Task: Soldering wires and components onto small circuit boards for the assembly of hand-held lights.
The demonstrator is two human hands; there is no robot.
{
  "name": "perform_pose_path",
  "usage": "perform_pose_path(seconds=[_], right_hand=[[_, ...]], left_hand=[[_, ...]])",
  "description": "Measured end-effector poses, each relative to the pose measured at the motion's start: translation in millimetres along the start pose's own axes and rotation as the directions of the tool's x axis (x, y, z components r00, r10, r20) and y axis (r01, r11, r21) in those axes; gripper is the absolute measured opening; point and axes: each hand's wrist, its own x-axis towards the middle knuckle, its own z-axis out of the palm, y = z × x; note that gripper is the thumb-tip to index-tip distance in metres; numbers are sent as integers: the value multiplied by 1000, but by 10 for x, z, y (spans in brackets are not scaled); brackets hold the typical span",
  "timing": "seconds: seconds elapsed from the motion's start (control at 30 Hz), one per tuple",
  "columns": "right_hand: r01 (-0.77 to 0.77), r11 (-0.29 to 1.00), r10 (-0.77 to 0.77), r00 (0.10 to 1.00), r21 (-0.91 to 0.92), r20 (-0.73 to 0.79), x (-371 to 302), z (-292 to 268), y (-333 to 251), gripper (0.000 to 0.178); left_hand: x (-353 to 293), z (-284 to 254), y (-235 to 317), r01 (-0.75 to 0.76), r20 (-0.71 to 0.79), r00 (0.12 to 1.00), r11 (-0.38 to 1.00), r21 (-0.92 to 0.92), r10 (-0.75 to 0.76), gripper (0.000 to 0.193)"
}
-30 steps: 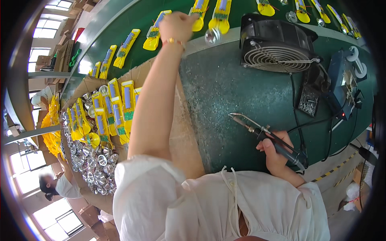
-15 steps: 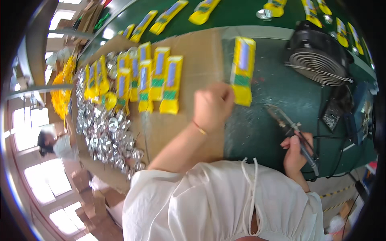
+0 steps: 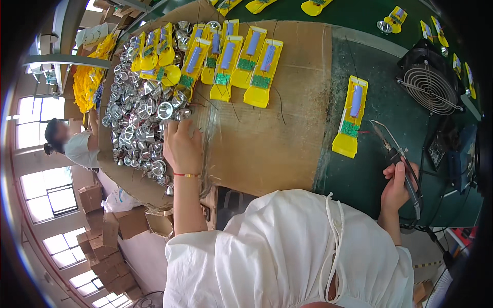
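At the right edge of a heap of silver reflector cups [image 3: 131, 131], my left hand [image 3: 183, 149] has its fingers apart, the tips beside or on the nearest cups; I cannot tell whether they touch one. My right hand [image 3: 395, 187] is closed round a soldering iron [image 3: 394, 155] with a thin metal guide alongside it, its tip pointing up and left. Left of that tip, a yellow plastic housing [image 3: 345, 145] lies on the green table, with a lilac battery cell [image 3: 356, 101], a green circuit board [image 3: 350, 128] and loose wires.
Several similar yellow housings [image 3: 263, 95] lie in a row on the cardboard sheet [image 3: 292, 138], with thin black wires sticking out. A black fan [image 3: 431, 84] with a round wire guard stands at the right. More housings line the far side. Another person [image 3: 79, 146] is at the left.
My left hand has moved left from beside the single yellow housing to the reflector heap, its fingers now spread. The right hand still holds the soldering iron. The whole view has shifted.
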Motion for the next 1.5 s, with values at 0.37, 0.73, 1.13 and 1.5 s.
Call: perform_pose_path(seconds=[0.37,0.73,1.13,1.5], right_hand=[[29,1000,-29,1000,-5,-3,-138,-15,-149,15],[5,999,4,977,-38,213,-245,57,-302,19],[-103,994,109,973,-44,205,-98,130,-293,17],[-138,988,151,964,-72,217,-79,179,-275,15]], left_hand=[[-44,225,311,-173,-7,979,805,-567,205,6],[-414,201,1910,153,290,878,351,-924,381,11],[-264,279,2035,-40,183,775,336,-941,604,14],[-168,273,2032,99,366,685,418,-903,630,16]])
